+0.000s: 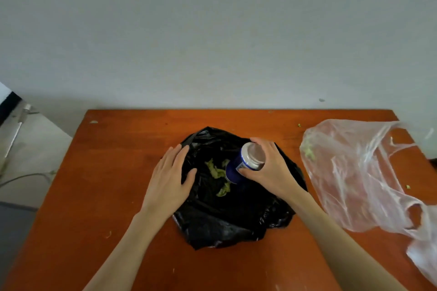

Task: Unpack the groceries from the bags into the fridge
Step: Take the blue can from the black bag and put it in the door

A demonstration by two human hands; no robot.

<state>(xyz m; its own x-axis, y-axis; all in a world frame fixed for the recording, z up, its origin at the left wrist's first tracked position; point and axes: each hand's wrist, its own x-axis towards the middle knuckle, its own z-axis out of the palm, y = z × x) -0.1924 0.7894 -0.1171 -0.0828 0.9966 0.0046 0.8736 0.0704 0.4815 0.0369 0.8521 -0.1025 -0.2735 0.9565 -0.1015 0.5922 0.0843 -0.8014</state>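
A black plastic bag (227, 217) lies crumpled in the middle of the orange-brown table (113, 196). My right hand (272, 170) grips a blue can (238, 168) with a silver top, tilted over the bag's opening. Green leafy scraps (218, 172) lie on the black plastic just left of the can. My left hand (170, 179) rests flat on the bag's left side, fingers spread, holding nothing. The fridge is not in view.
A clear, pinkish plastic bag (354, 177) sprawls over the table's right side, with a bit of green inside near its left edge. A plain wall stands right behind the table. Grey floor and a cable (26, 177) show to the left.
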